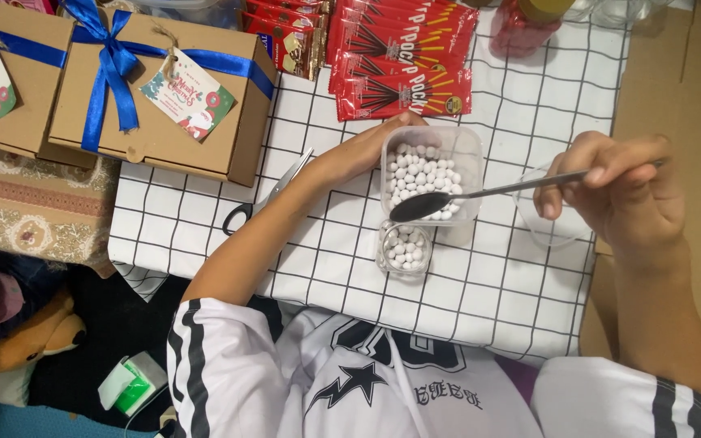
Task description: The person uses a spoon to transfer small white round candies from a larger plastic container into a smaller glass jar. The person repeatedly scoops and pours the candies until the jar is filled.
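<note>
Many white candy balls [422, 174] remain in the tub [470, 146] steadied by the left hand [371, 146]; the small jar [405, 247] looks half full; the right hand [618, 191] grips an empty spoon [448, 200].

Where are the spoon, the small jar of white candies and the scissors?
spoon [420, 205]: head view, on its dark bowl.
small jar [405, 247]: head view, on the candies inside it.
scissors [239, 217]: head view, on the black handle loop.

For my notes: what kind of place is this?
Probably a home gift-packing table: ribboned cardboard gift boxes, red snack packets, and a tub of white candies on a grid-patterned cloth.
</note>
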